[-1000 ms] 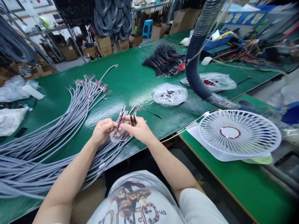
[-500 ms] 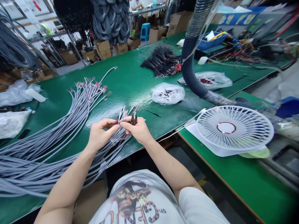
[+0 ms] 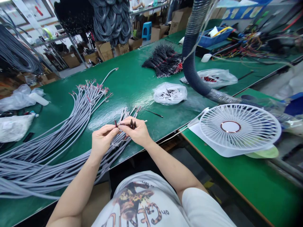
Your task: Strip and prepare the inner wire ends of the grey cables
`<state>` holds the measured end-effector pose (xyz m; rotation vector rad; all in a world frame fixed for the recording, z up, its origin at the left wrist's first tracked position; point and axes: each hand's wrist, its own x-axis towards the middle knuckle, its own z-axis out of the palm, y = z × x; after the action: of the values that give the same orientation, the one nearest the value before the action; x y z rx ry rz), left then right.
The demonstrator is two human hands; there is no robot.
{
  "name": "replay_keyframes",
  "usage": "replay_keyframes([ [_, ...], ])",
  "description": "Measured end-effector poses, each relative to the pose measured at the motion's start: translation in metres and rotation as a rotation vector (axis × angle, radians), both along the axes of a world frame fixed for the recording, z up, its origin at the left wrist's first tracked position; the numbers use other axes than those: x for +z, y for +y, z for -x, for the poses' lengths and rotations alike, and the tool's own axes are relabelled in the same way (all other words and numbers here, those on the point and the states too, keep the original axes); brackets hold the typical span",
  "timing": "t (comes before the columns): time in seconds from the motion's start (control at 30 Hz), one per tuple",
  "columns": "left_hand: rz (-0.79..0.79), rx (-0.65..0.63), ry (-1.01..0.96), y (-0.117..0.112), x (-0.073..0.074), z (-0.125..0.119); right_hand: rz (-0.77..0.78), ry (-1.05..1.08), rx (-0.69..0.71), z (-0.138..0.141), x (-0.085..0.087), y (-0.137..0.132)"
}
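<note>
Our left hand (image 3: 101, 140) and right hand (image 3: 138, 131) clamp fingers on thin dark-red wires (image 3: 115, 123) over round grey cables (image 3: 112, 155).
The right also palms a black two-pronged tool (image 3: 132, 124), apparently for quick reach.

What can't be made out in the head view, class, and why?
Head view:
Dark two-pronged tool: lower part, hidden by the right hand.
Thin wires: number, partly hidden by the left hand.
Gray cables: far ends, cut off by the left edge.
Ribbed hose: upper end, past the top edge.
Small pieces: shapes too small, under plastic.
</note>
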<state>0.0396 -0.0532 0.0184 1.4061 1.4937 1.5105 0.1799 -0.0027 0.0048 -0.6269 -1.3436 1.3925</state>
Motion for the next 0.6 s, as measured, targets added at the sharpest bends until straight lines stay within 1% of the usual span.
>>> replay_keyframes([
  [0.07,0.035,0.036,-0.023,0.0,-0.003,0.0,0.024,0.012,0.013,0.001,-0.003,0.0],
  [0.13,0.04,0.092,-0.076,-0.001,-0.008,0.0,0.109,0.034,0.058,0.003,-0.006,0.001],
  [0.23,0.006,0.153,-0.143,-0.002,-0.018,0.001,0.233,0.08,0.107,0.004,-0.01,0.002],
  [0.3,-0.003,0.173,-0.169,-0.004,-0.023,0.001,0.283,0.101,0.108,0.004,-0.011,0.003],
  [0.37,-0.009,0.174,-0.199,-0.005,-0.027,0.0,0.298,0.104,0.109,0.004,-0.011,0.002],
  [0.47,-0.031,0.094,-0.221,-0.004,-0.029,0.0,0.28,0.091,0.1,0.003,-0.01,0.002],
  [0.6,-0.103,-0.111,-0.198,-0.004,-0.029,0.005,0.274,0.089,0.083,0.002,-0.008,0.002],
])
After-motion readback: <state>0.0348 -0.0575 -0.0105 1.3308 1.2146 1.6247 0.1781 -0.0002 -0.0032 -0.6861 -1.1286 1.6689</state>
